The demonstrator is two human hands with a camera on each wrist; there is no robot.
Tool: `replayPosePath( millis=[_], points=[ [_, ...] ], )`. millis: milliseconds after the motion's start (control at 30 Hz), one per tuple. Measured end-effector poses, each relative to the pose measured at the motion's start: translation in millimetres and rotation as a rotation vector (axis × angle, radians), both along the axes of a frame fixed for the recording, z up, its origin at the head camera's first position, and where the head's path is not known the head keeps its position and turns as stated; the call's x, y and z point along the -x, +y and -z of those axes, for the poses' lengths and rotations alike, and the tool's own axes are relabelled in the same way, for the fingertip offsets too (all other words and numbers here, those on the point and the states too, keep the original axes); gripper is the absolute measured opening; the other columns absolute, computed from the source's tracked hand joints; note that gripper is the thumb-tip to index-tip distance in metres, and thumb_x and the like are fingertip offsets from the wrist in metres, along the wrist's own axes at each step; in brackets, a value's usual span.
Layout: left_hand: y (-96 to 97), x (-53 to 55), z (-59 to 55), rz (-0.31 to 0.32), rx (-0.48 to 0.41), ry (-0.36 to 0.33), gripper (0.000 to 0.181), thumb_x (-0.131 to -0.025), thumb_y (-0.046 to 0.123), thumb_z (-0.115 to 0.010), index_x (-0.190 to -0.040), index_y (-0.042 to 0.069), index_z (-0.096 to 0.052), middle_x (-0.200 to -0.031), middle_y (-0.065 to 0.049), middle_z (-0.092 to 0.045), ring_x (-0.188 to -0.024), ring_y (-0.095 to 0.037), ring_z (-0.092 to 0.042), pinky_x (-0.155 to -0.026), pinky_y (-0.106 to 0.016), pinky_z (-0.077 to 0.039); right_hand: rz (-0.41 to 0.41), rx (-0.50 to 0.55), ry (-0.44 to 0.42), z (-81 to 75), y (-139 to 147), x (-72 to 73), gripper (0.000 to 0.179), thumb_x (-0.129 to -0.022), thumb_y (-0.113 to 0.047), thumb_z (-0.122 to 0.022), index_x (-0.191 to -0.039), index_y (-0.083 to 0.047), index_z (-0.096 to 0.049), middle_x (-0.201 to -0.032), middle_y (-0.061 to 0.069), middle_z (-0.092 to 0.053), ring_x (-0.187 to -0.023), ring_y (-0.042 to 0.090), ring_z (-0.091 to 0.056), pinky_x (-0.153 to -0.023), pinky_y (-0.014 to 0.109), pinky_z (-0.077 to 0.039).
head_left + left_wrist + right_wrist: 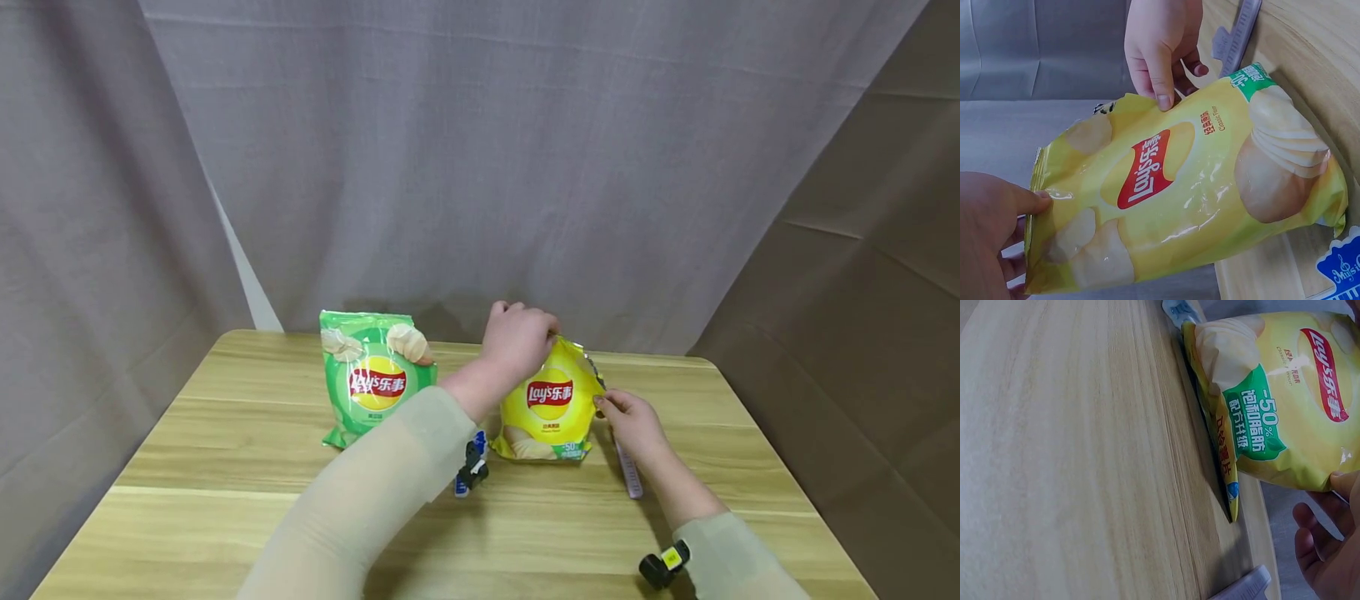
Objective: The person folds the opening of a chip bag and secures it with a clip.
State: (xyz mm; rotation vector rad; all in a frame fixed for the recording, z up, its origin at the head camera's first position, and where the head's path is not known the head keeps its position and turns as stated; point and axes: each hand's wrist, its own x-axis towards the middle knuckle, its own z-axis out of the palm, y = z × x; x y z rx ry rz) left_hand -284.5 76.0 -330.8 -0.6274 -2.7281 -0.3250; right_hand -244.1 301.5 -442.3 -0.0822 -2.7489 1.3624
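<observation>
A yellow bag of Lay's potato chips (548, 408) stands on the wooden table, its front towards me. My left hand (519, 340) pinches the bag's top edge; in the left wrist view the left thumb (1038, 200) lies over the crimped seam. On the bag's other side my right hand (636, 429) pinches the side edge between thumb and fingers, as the right hand (1335, 534) also shows in the right wrist view. Beside the bag's bottom lie a blue ruler-like strip (1342, 270) lettered "Music" and a purple ruler (628, 473), which my right hand partly covers.
A green Lay's bag (367, 417) stands to the left, partly behind my left sleeve (390, 475). The wooden table (225, 467) ends at a grey curtain (480, 167) behind, with a brownish cloth (847, 333) hanging on the right.
</observation>
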Motion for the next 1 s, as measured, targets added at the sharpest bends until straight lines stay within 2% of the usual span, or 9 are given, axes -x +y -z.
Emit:
replayPosePath(
  millis=[133, 233, 400, 600, 1000],
  points=[
    [-1.0, 0.6, -1.2, 0.009, -0.007, -0.008, 0.02, -0.1, 0.034, -0.059, -0.113, 0.031, -0.073, -0.109, 0.016, -0.071, -0.095, -0.012, -0.057, -0.096, -0.04, -0.035, 0.0, -0.011, 0.007, -0.5, -0.1, 1.2, 0.034, -0.103, -0.026, -0.054, -0.114, 0.002, -0.067, -0.105, 0.019, -0.068, -0.094, 0.033, -0.058, -0.071, 0.029, -0.048],
    [-1.4, 0.8, -1.4, 0.011, -0.008, -0.014, 0.02, -0.1, 0.033, -0.058, -0.114, 0.031, -0.073, -0.11, 0.015, -0.071, -0.096, -0.012, -0.057, -0.095, -0.04, -0.034, -0.001, -0.018, 0.008, -0.7, 0.0, 1.9, 0.035, -0.103, -0.026, -0.054, -0.118, 0.003, -0.067, -0.106, 0.018, -0.069, -0.1, 0.032, -0.059, -0.077, 0.031, -0.048],
    [-2.0, -0.3, -1.7, 0.023, -0.019, -0.02, 0.02, -0.101, 0.031, -0.057, -0.113, 0.031, -0.073, -0.11, 0.015, -0.071, -0.096, -0.012, -0.057, -0.095, -0.038, -0.035, -0.004, -0.049, 0.028, -0.8, 0.3, 2.9, 0.035, -0.103, -0.026, -0.054, -0.118, 0.002, -0.067, -0.103, 0.015, -0.07, -0.1, 0.028, -0.061, -0.083, 0.035, -0.047],
    [-3.1, -0.6, -1.2, 0.047, -0.002, -0.018, 0.02, -0.102, 0.028, -0.056, -0.113, 0.033, -0.072, -0.112, 0.014, -0.069, -0.099, -0.012, -0.056, -0.096, -0.038, -0.035, -0.003, -0.056, 0.027, -2.1, -0.9, 2.3, 0.034, -0.103, -0.025, -0.054, -0.118, 0.002, -0.067, -0.103, 0.016, -0.071, -0.101, 0.029, -0.061, -0.084, 0.037, -0.047],
    [-3.2, 1.3, 1.5, 0.071, -0.004, -0.043, 0.022, -0.1, 0.02, -0.056, -0.11, 0.033, -0.071, -0.108, 0.013, -0.067, -0.099, -0.013, -0.055, -0.1, -0.039, -0.034, -0.008, -0.011, 0.016, -0.7, -2.6, 1.8, 0.038, -0.104, -0.028, -0.053, -0.122, 0.003, -0.066, -0.105, 0.015, -0.07, -0.104, 0.031, -0.061, -0.09, 0.041, -0.046]
  ],
)
